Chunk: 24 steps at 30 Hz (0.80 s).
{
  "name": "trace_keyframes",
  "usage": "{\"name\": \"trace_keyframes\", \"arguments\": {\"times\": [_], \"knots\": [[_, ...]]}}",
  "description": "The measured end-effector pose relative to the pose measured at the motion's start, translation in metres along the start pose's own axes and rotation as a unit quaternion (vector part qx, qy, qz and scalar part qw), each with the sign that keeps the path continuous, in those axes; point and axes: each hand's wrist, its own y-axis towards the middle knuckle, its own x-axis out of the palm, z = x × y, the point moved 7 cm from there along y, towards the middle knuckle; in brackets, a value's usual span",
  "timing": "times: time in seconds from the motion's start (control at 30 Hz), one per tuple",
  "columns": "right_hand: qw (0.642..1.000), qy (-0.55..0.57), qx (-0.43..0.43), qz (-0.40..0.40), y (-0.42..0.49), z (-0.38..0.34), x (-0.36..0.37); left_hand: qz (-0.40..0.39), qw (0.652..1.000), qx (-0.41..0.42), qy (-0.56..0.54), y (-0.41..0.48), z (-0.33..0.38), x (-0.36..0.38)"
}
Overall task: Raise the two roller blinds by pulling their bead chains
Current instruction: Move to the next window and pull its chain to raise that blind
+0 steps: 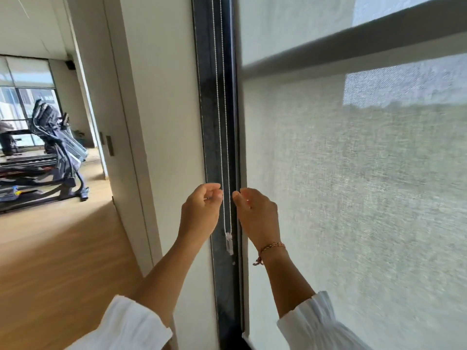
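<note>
A thin bead chain hangs in two strands down the dark window frame, ending in a clear plastic weight. To its right a pale woven roller blind covers the window down past the bottom of the view. My left hand pinches the left strand at its fingertips. My right hand, with a braided bracelet on the wrist, is level with it just right of the right strand. Its thumb and forefinger are slightly apart and hold nothing. No second blind's chain is visible.
A white wall pillar stands left of the frame. Behind it a wooden floor leads to a room with exercise machines and a far window whose blind is partly up.
</note>
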Motion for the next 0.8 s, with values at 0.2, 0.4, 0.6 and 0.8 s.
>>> {"name": "trace_keyframes", "arguments": {"times": [0.2,0.4,0.6,0.8], "knots": [[0.999,-0.032,0.034,-0.022,0.153,0.05,0.094,-0.037,0.999,-0.016,-0.014,0.153,-0.061,0.043],[0.999,0.015,0.024,0.043,0.264,0.067,0.141,-0.053,0.997,0.012,-0.053,0.273,-0.088,0.074],[0.987,0.015,-0.035,0.154,0.316,0.071,0.159,-0.069,0.987,0.066,-0.129,0.323,-0.089,0.097],[0.963,0.102,-0.044,0.246,0.322,0.066,0.148,-0.111,0.966,0.073,-0.223,0.342,-0.09,0.102]]}}
